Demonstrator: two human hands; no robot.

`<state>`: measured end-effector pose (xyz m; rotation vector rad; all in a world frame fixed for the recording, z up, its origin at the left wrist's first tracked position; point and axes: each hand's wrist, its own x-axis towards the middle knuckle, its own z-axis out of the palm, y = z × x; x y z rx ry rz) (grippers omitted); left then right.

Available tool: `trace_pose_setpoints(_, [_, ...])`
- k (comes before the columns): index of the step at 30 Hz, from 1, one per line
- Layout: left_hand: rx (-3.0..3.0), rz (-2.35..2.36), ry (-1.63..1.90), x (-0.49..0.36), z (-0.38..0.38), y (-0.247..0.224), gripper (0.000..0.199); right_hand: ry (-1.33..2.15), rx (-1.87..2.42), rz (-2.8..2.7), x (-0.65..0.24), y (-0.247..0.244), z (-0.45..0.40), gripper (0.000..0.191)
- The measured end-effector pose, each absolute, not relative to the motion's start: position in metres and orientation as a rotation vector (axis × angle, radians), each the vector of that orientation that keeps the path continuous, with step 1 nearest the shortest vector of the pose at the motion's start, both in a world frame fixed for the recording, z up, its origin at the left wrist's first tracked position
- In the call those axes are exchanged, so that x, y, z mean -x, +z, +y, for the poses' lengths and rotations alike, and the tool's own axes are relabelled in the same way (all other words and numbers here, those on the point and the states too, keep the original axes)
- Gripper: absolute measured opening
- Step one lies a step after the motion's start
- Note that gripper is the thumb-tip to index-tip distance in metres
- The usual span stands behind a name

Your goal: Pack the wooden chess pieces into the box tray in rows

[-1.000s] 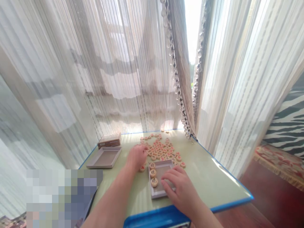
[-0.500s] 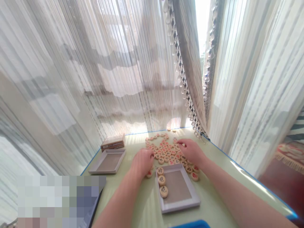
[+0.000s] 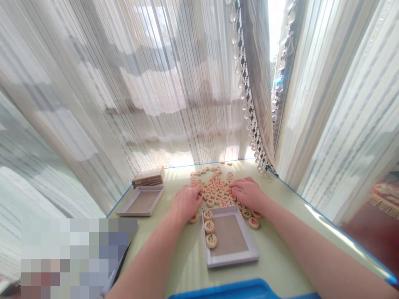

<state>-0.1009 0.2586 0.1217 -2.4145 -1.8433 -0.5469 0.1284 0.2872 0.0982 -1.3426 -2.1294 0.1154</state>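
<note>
Currently, xiangqi pieces are clustered on the desk between left hand and right hand; fingers are half-curled, any grip can't be confirmed. Probably light, hard, smooth; best pinched by rims.

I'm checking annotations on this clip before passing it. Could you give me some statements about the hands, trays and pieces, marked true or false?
1. Three pieces line the left side of the near tray. True.
2. Those three carry red characters. False: theirs are black.
3. The left hand is at the left of the pile, the right hand at its right. True.
4. The right hand is inside the near tray. False: it is over at the pile.
5. Boxes lie beyond the far tray. True.
6. The far tray is right of the near one. False: it is left.
</note>
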Motion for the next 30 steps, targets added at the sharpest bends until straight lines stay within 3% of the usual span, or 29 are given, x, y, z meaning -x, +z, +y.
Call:
trace_pose_setpoints(14, [2.384,-1.839,-0.616,0.103,0.257,0.122,0.025,0.115,1.353,-2.140,-0.127,0.095,0.287,0.024])
trace_pose_setpoints(21, [2.474,-1.712,-0.997,0.097,0.258,0.119,0.024,0.108,1.235,-2.094,-0.124,0.105,0.279,0.024])
trace_pose_setpoints(30, [2.644,-1.435,-1.190,0.079,0.251,0.117,0.021,0.580,1.008,-1.976,-0.101,0.111,0.257,0.023])
